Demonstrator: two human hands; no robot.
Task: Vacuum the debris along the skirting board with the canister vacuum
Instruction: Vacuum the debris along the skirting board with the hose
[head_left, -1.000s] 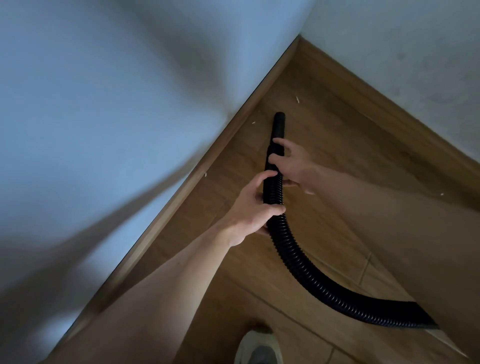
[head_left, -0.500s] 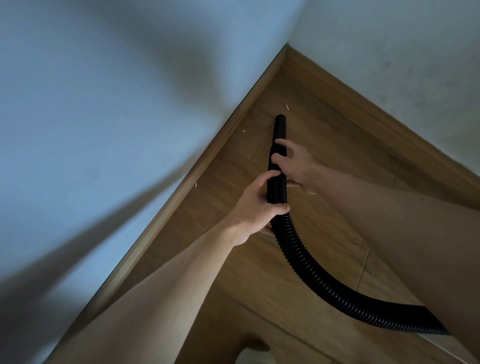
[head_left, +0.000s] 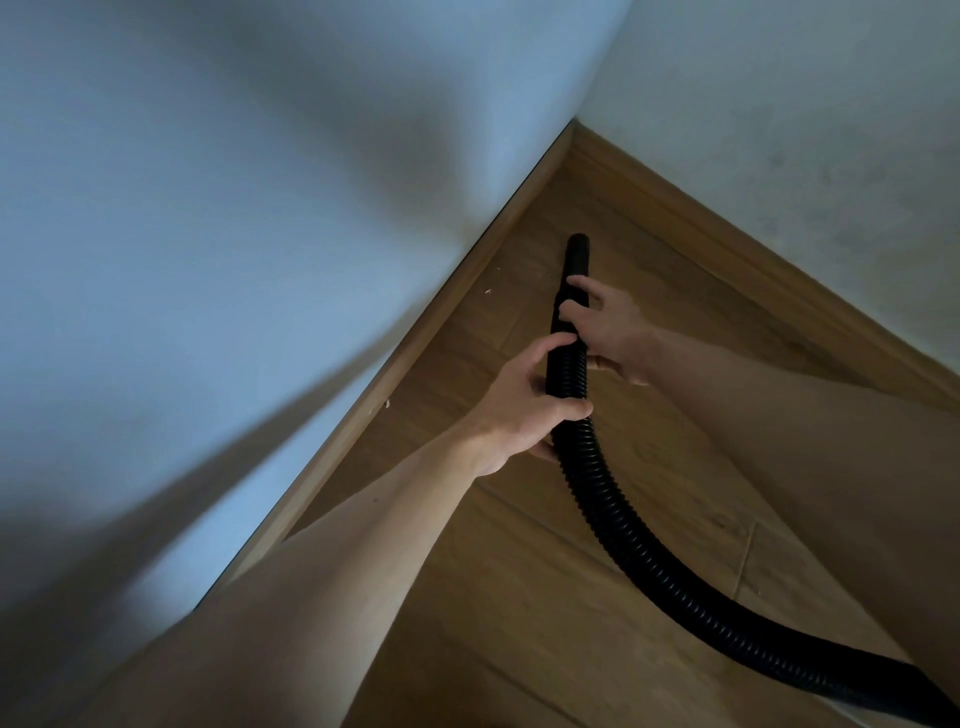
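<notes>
Wood floor (head_left: 519, 597), room corner, skirting board (head_left: 410, 358) on the left. Left hand (head_left: 524, 405) grip wraps the black hose (head_left: 597, 493); right hand (head_left: 608, 327) grip curls round it further up, nozzle (head_left: 577, 254) near the corner. Debris flecks (head_left: 488, 292) lie beside the skirting.

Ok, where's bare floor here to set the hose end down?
Bare floor: between the hose tip and the corner, and along the right skirting board. Crowded: left hand and right hand gripping the hose; debris by the left skirting board.
</notes>
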